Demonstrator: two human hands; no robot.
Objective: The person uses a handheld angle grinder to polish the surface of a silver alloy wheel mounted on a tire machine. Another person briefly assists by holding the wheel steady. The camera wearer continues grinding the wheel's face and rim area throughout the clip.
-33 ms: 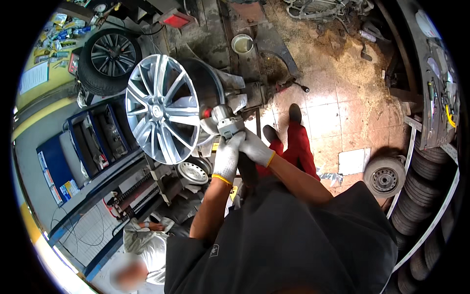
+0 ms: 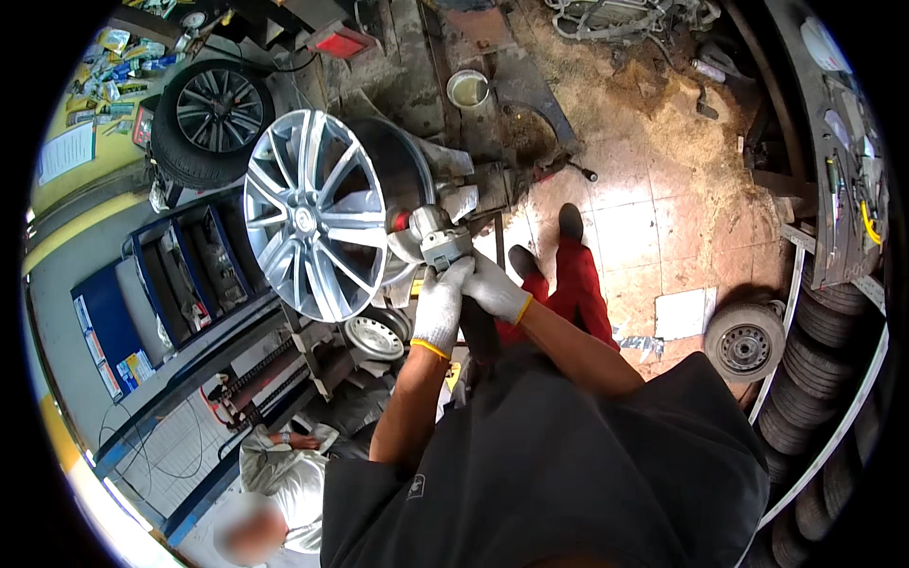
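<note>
A grey angle grinder is held in both my hands, its head beside the edge of a silver alloy wheel rim. My left hand, in a white knit glove with a yellow cuff, is closed round the grinder's body. Gloved alike, my right hand grips it from the other side. A red patch shows at the grinder's head, against the rim's side; whether the disc touches the metal I cannot tell. The rim stands upright with its spokes turned to the left, and several fingers are hidden behind the tool.
Beyond the rim lies a tyre with dark spokes. A white steel wheel sits below it. At lower left is a co-worker. A small bucket stands ahead; a spare wheel and stacked tyres are on the right.
</note>
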